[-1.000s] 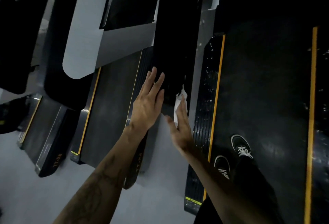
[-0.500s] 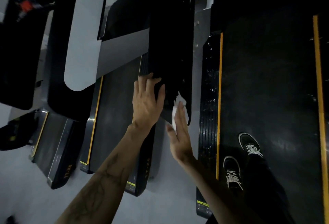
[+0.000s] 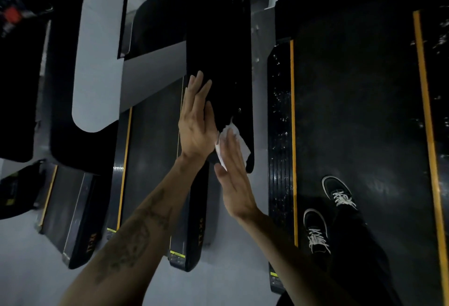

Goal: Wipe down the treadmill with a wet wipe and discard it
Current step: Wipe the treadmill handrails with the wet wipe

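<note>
Since half a second ago the left hand [image 3: 196, 123] has straightened, its flat fingers now lying along the near side of the black handrail [image 3: 218, 62], likely to steady it. Just right of it, the right hand [image 3: 234, 172] presses the wet wipe [image 3: 230, 145] flat-fingered against the rail's end, wiping.

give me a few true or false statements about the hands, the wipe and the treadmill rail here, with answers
1. The right hand presses a crumpled white wet wipe flat against the black padded handrail. True.
2. The left hand holds the wipe. False: it rests open on the rail's left side, bare.
3. The wipe sits near the rail's rounded lower end. True.
4. The person stands barefoot. False: black lace-up sneakers on the dark treadmill belt.
5. The belt edges carry blue stripes. False: yellow.
</note>
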`<control>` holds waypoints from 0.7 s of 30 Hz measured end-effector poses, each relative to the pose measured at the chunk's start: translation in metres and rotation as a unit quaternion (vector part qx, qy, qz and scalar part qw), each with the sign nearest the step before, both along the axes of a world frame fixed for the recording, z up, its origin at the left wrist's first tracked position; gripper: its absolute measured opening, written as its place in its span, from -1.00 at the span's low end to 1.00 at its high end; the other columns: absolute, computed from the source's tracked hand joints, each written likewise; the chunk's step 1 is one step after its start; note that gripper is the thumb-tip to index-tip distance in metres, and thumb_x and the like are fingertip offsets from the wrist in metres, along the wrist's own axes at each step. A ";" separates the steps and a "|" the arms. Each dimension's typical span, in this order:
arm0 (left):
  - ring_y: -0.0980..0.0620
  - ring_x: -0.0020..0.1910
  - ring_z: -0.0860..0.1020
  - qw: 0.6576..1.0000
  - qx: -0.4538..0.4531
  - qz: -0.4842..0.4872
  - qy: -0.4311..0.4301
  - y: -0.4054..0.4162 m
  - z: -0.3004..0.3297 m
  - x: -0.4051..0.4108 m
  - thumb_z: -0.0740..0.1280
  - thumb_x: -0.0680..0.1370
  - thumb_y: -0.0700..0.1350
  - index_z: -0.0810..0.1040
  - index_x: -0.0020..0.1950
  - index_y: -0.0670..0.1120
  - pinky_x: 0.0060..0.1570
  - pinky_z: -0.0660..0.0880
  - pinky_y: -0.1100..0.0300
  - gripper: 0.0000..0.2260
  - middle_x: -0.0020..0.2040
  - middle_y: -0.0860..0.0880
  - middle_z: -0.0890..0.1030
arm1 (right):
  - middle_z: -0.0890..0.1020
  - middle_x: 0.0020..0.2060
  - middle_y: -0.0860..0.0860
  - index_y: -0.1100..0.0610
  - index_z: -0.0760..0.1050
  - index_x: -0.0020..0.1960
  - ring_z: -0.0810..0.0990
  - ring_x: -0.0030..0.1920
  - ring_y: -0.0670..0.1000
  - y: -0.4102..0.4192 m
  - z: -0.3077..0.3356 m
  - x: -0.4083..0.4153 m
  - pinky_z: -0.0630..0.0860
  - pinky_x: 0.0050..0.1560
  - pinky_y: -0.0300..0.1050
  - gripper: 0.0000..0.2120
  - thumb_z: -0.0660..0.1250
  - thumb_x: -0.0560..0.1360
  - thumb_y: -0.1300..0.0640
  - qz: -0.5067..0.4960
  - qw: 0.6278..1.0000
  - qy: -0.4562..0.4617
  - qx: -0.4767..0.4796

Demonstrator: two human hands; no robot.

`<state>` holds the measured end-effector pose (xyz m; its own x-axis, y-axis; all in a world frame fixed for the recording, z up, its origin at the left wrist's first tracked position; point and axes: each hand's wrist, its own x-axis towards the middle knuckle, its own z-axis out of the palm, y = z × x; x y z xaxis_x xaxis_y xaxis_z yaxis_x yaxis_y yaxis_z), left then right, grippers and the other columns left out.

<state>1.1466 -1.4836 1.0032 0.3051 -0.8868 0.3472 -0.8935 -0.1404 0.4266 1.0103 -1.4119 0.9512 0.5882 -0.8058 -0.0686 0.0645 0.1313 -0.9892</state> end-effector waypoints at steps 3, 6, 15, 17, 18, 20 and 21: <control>-0.26 0.58 0.29 1.000 -0.007 -0.010 -0.009 0.000 -0.001 -0.003 0.14 0.67 -0.33 0.46 0.47 -0.30 0.47 0.34 -0.26 -0.63 0.53 -0.24 0.40 | -0.17 0.65 -0.22 -0.45 -0.18 0.57 -0.22 0.65 -0.07 -0.015 -0.004 0.008 -0.13 0.61 0.35 -0.42 0.01 0.72 -0.03 -0.011 0.999 -0.007 0.053; -0.25 0.59 0.28 1.000 -0.009 -0.010 -0.015 0.001 0.000 -0.004 0.14 0.64 -0.36 0.46 0.47 -0.30 0.47 0.33 -0.28 -0.61 0.53 -0.24 0.40 | -0.18 0.63 -0.30 -0.54 -0.21 0.52 -0.21 0.64 -0.14 -0.004 -0.017 0.004 -0.11 0.62 0.31 -0.46 0.00 0.68 -0.20 -0.025 0.990 0.012 0.140; -0.23 0.56 0.33 0.999 -0.013 -0.001 -0.046 -0.002 0.003 -0.008 0.13 0.61 -0.30 0.50 0.44 -0.28 0.49 0.34 -0.19 -0.59 0.51 -0.23 0.44 | -0.16 0.66 -0.20 -0.40 -0.20 0.59 -0.21 0.64 -0.11 -0.013 -0.008 0.013 -0.14 0.61 0.33 -0.47 -0.05 0.72 -0.14 -0.030 0.997 0.017 0.065; -0.20 0.57 0.32 0.998 -0.008 0.000 -0.057 -0.002 0.004 -0.009 0.14 0.60 -0.27 0.52 0.44 -0.24 0.49 0.33 -0.17 -0.58 0.52 -0.20 0.44 | -0.20 0.64 -0.25 -0.30 -0.25 0.63 -0.23 0.63 -0.15 -0.007 -0.019 0.009 -0.12 0.62 0.32 -0.40 -0.07 0.67 -0.32 -0.031 0.994 0.046 0.096; -0.19 0.57 0.32 0.998 -0.006 -0.002 -0.062 -0.001 0.004 -0.010 0.14 0.59 -0.25 0.52 0.44 -0.23 0.50 0.32 -0.16 -0.57 0.53 -0.19 0.44 | -0.22 0.64 -0.25 -0.22 -0.26 0.65 -0.24 0.63 -0.16 0.000 -0.022 0.005 -0.11 0.62 0.31 -0.32 -0.10 0.64 -0.39 -0.031 0.993 0.056 0.100; -0.19 0.57 0.32 0.997 -0.002 -0.002 -0.071 0.001 0.003 -0.009 0.16 0.58 -0.24 0.53 0.43 -0.22 0.50 0.32 -0.15 -0.57 0.53 -0.18 0.44 | -0.22 0.65 -0.21 -0.12 -0.24 0.67 -0.24 0.64 -0.12 0.013 -0.018 0.001 -0.12 0.62 0.31 -0.29 -0.13 0.64 -0.39 -0.027 0.995 0.062 0.070; -0.19 0.57 0.32 0.997 -0.001 -0.002 -0.074 0.001 0.003 -0.009 0.16 0.58 -0.23 0.54 0.43 -0.21 0.49 0.32 -0.16 -0.57 0.53 -0.18 0.44 | -0.21 0.65 -0.18 -0.11 -0.22 0.67 -0.23 0.65 -0.09 0.016 -0.015 0.002 -0.12 0.62 0.31 -0.33 -0.12 0.67 -0.33 -0.025 0.997 0.057 0.048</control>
